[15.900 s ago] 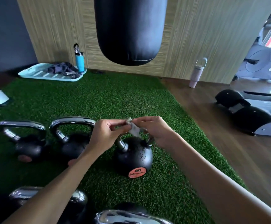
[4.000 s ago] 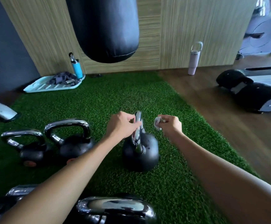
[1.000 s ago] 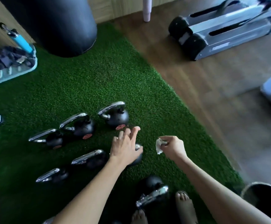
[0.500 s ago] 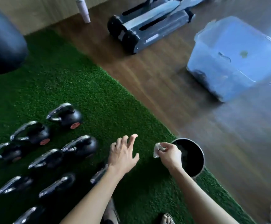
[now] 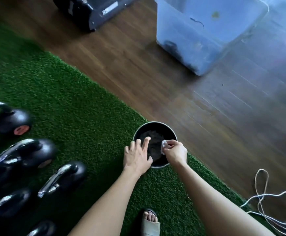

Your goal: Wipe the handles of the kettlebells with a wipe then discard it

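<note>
My right hand (image 5: 174, 153) pinches a small crumpled white wipe (image 5: 163, 145) over the open mouth of a round black bin (image 5: 153, 124) with a pale rim, which stands at the edge of the green turf. My left hand (image 5: 137, 156) hovers with spread, straight fingers over the bin's left rim and holds nothing. Several black kettlebells with chrome handles (image 5: 63, 178) stand in rows on the turf at the left; the nearest is about a forearm's length from the bin.
Green turf (image 5: 74, 99) meets a wooden floor (image 5: 207, 125) along a diagonal edge. A translucent plastic storage box (image 5: 207, 31) stands at the upper right, a dark machine base (image 5: 91, 9) at the top. White cords (image 5: 264, 201) lie at the lower right. My sandalled foot (image 5: 149, 222) is below.
The view has swung right and down from the kettlebells to the bin. Both hands have moved over the bin, the right one still pinching the wipe.
</note>
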Tool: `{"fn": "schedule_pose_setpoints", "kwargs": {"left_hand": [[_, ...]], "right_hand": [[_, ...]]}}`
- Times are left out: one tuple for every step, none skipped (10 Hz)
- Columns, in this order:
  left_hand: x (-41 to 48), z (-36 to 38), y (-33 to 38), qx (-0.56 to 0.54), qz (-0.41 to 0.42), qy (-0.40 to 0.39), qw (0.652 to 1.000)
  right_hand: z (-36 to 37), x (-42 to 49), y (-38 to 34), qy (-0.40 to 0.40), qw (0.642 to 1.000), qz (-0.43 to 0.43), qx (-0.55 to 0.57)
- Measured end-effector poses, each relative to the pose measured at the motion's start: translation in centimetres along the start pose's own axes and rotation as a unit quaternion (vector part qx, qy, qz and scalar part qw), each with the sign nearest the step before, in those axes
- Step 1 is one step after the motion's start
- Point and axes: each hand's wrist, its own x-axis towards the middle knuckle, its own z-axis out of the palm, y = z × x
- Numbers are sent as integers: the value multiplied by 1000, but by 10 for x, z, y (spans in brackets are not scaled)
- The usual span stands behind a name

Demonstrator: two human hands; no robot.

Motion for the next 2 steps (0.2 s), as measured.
{"fn": "schedule_pose_setpoints", "kwargs": {"left_hand": [[13, 27, 17, 8, 5, -12, 1000], [22, 47, 31, 16, -1, -25, 1000]], "right_hand": [[11, 29, 28, -58, 996, 1, -62], [20, 48, 46, -55, 995, 4, -81]]}}
